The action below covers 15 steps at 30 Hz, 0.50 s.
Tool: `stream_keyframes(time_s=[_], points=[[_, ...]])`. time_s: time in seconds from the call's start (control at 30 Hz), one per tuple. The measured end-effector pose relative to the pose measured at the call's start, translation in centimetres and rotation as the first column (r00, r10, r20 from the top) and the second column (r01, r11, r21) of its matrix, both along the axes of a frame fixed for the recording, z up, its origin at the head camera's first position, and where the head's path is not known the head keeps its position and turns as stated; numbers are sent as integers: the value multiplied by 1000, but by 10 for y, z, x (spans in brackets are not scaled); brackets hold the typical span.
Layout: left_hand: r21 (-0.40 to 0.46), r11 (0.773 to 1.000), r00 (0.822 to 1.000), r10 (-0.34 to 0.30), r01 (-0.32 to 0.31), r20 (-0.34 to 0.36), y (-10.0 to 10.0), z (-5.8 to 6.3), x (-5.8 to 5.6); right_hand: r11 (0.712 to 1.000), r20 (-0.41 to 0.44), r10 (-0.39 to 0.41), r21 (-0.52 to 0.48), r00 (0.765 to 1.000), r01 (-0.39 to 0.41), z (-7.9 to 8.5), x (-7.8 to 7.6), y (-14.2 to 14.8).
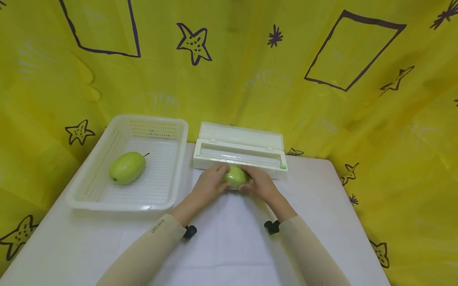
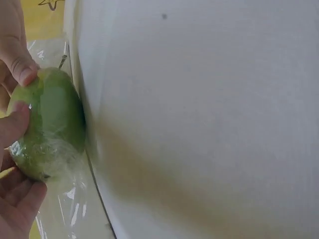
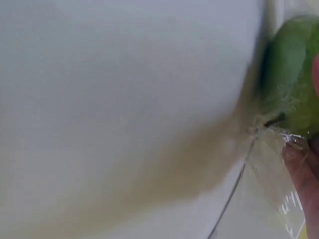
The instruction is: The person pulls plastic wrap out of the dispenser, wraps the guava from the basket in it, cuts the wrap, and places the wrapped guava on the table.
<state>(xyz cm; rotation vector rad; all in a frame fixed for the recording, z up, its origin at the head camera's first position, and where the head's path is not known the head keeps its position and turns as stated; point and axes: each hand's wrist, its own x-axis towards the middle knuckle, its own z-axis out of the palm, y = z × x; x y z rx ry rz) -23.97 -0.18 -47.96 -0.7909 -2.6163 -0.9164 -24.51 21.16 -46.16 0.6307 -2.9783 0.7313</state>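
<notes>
A green pear (image 1: 236, 177) is held between both hands at the front of a white cling film box (image 1: 240, 155). My left hand (image 1: 210, 183) grips its left side and my right hand (image 1: 261, 184) grips its right side, fingers curled round it. Clear cling film (image 2: 62, 159) lies over part of the pear's skin, bunched and shiny near one end in the left wrist view. In the right wrist view, film (image 3: 274, 174) stretches out beside the dark stem (image 3: 274, 120), close to my fingertips. The box lid (image 1: 241, 133) stands open, with the film roll visible inside.
To the left stands a white plastic basket (image 1: 173, 174) with another green pear (image 1: 127, 167) lying in it. A small green slider (image 1: 283, 167) sits at the box's right end. Behind the white table (image 1: 222, 250) hangs a yellow patterned curtain (image 1: 229, 79).
</notes>
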Motion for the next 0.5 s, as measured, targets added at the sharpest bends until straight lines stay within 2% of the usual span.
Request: stream_keyframes(time_s=[0.13, 0.23, 0.33, 0.43, 0.5], points=[[-71, 997, 998, 23, -27, -53, 4, 2, 3, 999, 51, -36, -21, 998, 37, 1, -2, 1], [-129, 989, 994, 54, -66, -93, 7, 3, 5, 996, 30, -85, -9, 996, 85, -2, 4, -4], [-169, 980, 991, 85, -102, -104, 7, 3, 5, 992, -105, -107, 51, 989, 113, -7, 14, -12], [-163, 980, 989, 96, -114, -116, 6, 2, 6, 986, -263, -110, 90, 959, 137, -10, 23, -18], [-143, 985, 989, 84, -101, -122, 5, 1, 6, 986, -316, -110, 84, 942, 143, -12, 27, -19]])
